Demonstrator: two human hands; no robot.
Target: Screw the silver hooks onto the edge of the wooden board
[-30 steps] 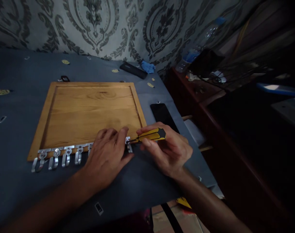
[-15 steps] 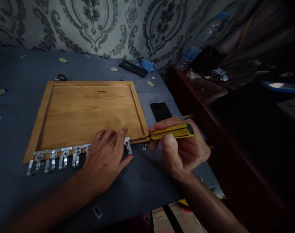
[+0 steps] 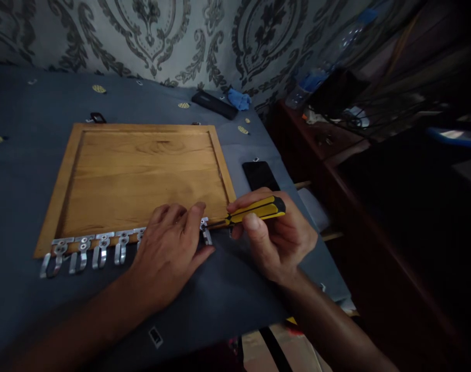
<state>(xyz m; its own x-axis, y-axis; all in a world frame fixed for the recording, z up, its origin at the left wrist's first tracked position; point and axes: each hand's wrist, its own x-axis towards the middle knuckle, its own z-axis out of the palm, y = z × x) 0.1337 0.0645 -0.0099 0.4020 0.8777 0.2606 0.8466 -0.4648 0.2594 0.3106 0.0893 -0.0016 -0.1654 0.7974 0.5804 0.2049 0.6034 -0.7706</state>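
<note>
A framed wooden board (image 3: 150, 165) lies on the blue-grey cloth. Along its near edge runs a row of silver metal hooks (image 3: 83, 253), each screwed on through a plate. My left hand (image 3: 169, 248) rests over the middle of that row, fingers laid on the board's near edge and thumb apart, covering some hooks. Just past its fingertips, one hook (image 3: 206, 235) shows at the right end. My right hand (image 3: 282, 237) grips a yellow and black screwdriver (image 3: 261, 209), held almost level. Its shaft points left to that hook; whether the tip sits in a screw I cannot tell.
A black phone (image 3: 261, 175) lies right of the board. Behind are a black case (image 3: 214, 105) and a crumpled blue cloth (image 3: 239, 99). A dark red cabinet (image 3: 303, 124) stands at the right, with a plastic bottle (image 3: 313, 82) and cables on it.
My right hand and the screwdriver have moved left, bringing the shaft closer to the rightmost visible hook. My left hand stays in place on the board. The view has shifted slightly.
</note>
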